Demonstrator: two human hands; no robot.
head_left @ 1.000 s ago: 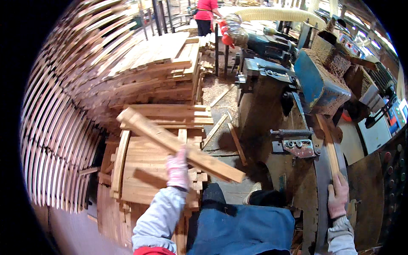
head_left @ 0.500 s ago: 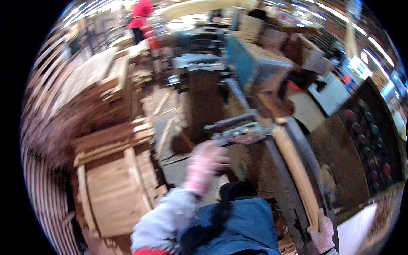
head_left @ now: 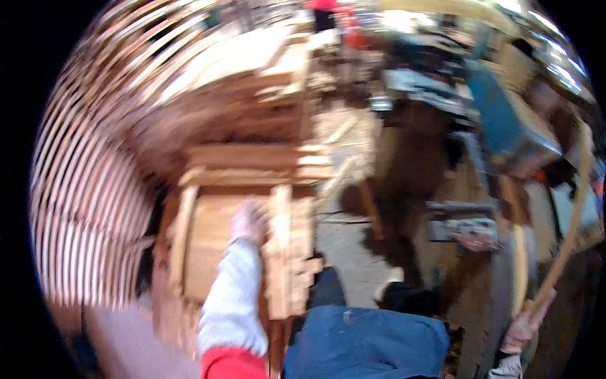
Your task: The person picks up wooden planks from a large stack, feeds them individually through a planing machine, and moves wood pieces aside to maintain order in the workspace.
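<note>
Wood strip at right of frame, lower end gripped in right hand, slanting up; wrist turn could knock second strip on machine bed. Left hand over board stack, centre-left; blurred, cannot tell grip.

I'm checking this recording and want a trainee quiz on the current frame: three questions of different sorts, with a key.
1. Multiple choice: which thing does the left hand appear against in this view?
A) the blue metal hood
B) the stacked wooden boards
C) the pale hose

2. True or false: the right hand is over those boards.

3. Fill in the colour: the apron across the person's lap is ____.

Key:
1. B; blur hides whether the left hand is touching the boards.
2. False; it is over at the right, holding the lower end of a long wooden strip.
3. Blue.
</note>
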